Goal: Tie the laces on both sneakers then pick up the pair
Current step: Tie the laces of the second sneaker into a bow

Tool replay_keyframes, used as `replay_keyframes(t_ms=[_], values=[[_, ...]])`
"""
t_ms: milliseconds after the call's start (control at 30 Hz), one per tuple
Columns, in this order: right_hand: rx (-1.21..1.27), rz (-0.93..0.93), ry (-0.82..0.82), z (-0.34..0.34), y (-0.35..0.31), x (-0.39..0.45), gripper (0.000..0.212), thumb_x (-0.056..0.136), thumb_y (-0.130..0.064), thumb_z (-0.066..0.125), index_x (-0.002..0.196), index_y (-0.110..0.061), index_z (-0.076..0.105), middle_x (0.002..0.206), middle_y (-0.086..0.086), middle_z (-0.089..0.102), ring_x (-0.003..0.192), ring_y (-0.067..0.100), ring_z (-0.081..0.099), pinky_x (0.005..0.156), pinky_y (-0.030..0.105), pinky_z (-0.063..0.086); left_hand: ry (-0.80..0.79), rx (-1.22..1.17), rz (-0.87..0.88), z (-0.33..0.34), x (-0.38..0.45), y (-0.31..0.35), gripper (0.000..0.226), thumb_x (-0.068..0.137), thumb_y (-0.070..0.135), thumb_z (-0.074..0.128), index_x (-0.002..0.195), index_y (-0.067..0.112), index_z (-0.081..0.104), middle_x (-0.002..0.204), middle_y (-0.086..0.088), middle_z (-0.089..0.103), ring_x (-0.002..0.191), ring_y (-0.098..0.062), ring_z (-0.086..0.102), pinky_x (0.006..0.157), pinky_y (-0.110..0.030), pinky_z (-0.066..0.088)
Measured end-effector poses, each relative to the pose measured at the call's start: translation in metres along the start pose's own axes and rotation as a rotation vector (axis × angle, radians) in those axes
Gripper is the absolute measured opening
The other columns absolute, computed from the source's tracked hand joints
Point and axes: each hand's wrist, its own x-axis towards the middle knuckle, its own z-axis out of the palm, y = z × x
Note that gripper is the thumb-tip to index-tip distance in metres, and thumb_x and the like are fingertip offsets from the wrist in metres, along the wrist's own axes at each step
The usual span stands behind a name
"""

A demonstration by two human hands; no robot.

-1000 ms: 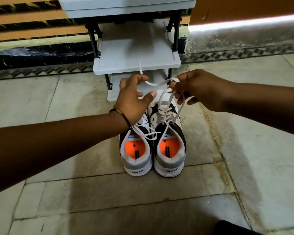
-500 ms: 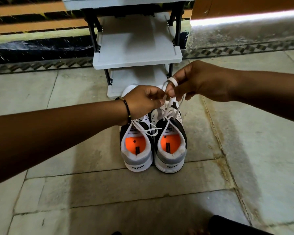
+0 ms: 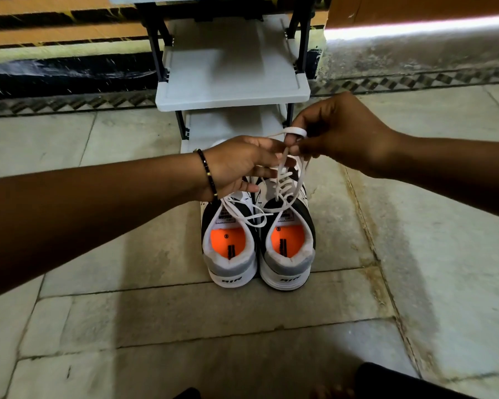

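At frame centre, the left hand [image 3: 239, 164] and right hand [image 3: 337, 133] pinched the right white-and-black sneaker's [image 3: 287, 240] flat white lace [image 3: 283, 168].

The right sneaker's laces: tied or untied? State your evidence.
Untied: both hands, left hand and right hand, hold the right sneaker's laces mid-knot, one wrapped over a finger.
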Motion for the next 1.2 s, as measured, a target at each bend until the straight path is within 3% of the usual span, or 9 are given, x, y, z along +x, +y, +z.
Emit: replay_keyframes(t_ms=[67,267,333,500,633,733,833,1067,1200], values=[[-0.071,-0.028,0.01,0.001,-0.001,0.0,0.009,0.074,0.0,0.071,0.081,-0.006,0.072,0.074,0.008,0.071,0.063,0.017,0.066,0.064,0.028,0.057,0.003,-0.039,-0.012,-0.003,0.002,0.002,0.024,0.09,0.009,0.047,0.102,0.026,0.06,0.111,-0.001,0.064,0.108,-0.021,0.057,0.086,-0.036,0.039],[-0.058,-0.053,0.043,0.011,-0.005,0.001,0.011,0.073,-0.005,0.073,0.074,-0.016,0.069,0.064,-0.009,0.064,0.05,0.0,0.06,0.052,0.008,0.046,0.034,0.186,0.094,0.003,0.0,0.004,0.015,0.083,0.007,0.062,0.098,0.009,0.061,0.076,-0.003,0.065,0.067,-0.008,0.062,0.053,-0.015,0.046],[-0.062,-0.06,0.041,0.012,-0.006,0.001,0.015,0.073,-0.006,0.074,0.073,-0.02,0.068,0.065,-0.01,0.064,0.05,-0.001,0.06,0.052,0.008,0.045,0.033,0.184,0.076,0.008,-0.002,0.004,0.009,0.087,0.009,0.056,0.085,0.017,0.06,0.065,0.002,0.066,0.059,-0.003,0.063,0.045,-0.014,0.039],[0.001,-0.027,0.03,0.011,0.0,0.005,0.009,0.074,-0.006,0.073,0.08,-0.012,0.072,0.07,-0.001,0.07,0.056,0.005,0.065,0.059,0.019,0.054,0.106,-0.029,-0.01,0.003,0.002,0.0,0.029,0.088,-0.001,0.045,0.087,0.025,0.059,0.104,-0.006,0.068,0.08,-0.015,0.057,0.061,-0.023,0.039],[0.131,0.041,0.05,0.007,0.005,0.008,0.009,0.076,-0.004,0.07,0.084,-0.005,0.072,0.067,0.005,0.07,0.058,0.01,0.064,0.062,0.026,0.056,0.164,-0.357,-0.057,-0.004,0.004,0.003,0.029,0.088,0.003,0.044,0.107,0.022,0.056,0.1,0.005,0.06,0.084,-0.01,0.056,0.071,-0.026,0.042],[0.267,0.075,0.031,0.007,0.005,0.008,0.008,0.081,-0.009,0.065,0.085,-0.004,0.071,0.059,-0.004,0.07,0.058,0.01,0.065,0.06,0.026,0.054,0.195,-0.481,-0.068,-0.005,0.005,0.008,0.011,0.088,0.017,0.052,0.098,0.021,0.057,0.083,0.008,0.063,0.083,-0.008,0.06,0.079,-0.027,0.044],[0.267,0.126,0.09,0.001,0.004,0.011,0.017,0.089,-0.016,0.056,0.088,-0.006,0.07,0.079,0.006,0.073,0.065,0.016,0.066,0.058,0.028,0.051,0.204,-0.52,0.001,-0.008,0.006,0.011,0.007,0.089,0.014,0.053,0.089,0.017,0.058,0.081,0.005,0.064,0.077,-0.008,0.066,0.081,-0.026,0.051],[0.046,0.436,0.119,-0.026,0.042,0.007,0.02,0.089,-0.018,0.056,0.086,-0.002,0.068,0.071,0.006,0.067,0.048,0.015,0.053,0.047,0.027,0.041,0.476,0.191,0.089,-0.058,0.008,-0.027,0.02,0.079,0.005,0.066,0.099,0.003,0.063,0.079,-0.002,0.065,0.059,0.0,0.066,0.053,-0.011,0.054],[0.051,0.766,-0.068,-0.031,0.069,-0.005,0.023,0.088,-0.02,0.058,0.093,0.002,0.065,0.076,0.008,0.066,0.058,0.019,0.053,0.056,0.029,0.042,0.566,0.452,-0.128,-0.091,0.004,-0.051,0.026,0.077,0.014,0.07,0.101,0.004,0.066,0.071,-0.005,0.06,0.066,-0.016,0.055,0.041,-0.015,0.044]])
